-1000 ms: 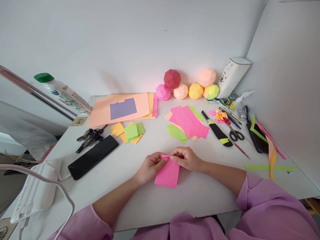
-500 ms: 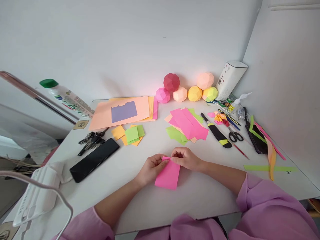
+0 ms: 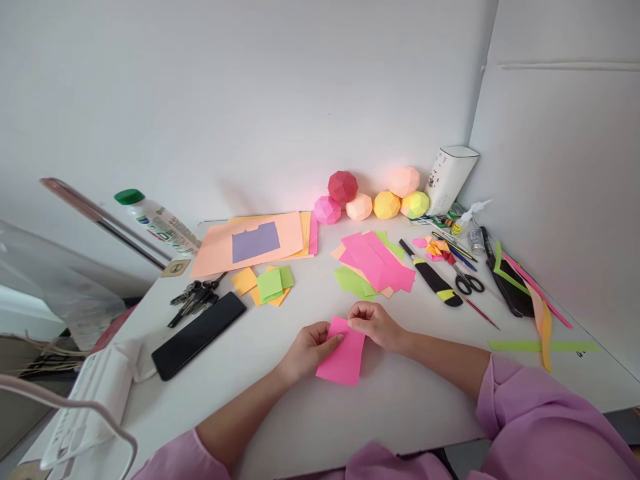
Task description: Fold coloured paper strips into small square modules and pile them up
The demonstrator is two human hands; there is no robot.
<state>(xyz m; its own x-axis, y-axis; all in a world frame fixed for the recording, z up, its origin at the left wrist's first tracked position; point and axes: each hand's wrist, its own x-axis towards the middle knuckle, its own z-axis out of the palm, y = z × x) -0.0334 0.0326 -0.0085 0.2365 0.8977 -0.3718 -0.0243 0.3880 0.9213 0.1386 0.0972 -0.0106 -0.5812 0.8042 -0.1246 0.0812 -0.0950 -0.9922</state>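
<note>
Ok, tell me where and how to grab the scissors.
The scissors are probably best gripped by their black loops, coming from the near side with the right hand: they lie flat, loops toward the person, blades pointing away toward the folded paper pieces.

Pink paper piece (image 3: 345, 360), oblong, slanting slightly, being held between left hand (image 3: 311, 348) and right hand (image 3: 376, 325); its near edge extending free.

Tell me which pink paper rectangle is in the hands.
The one pinched between the left hand and right hand; the pink rectangles in the pile beyond the hands lie untouched.
</note>
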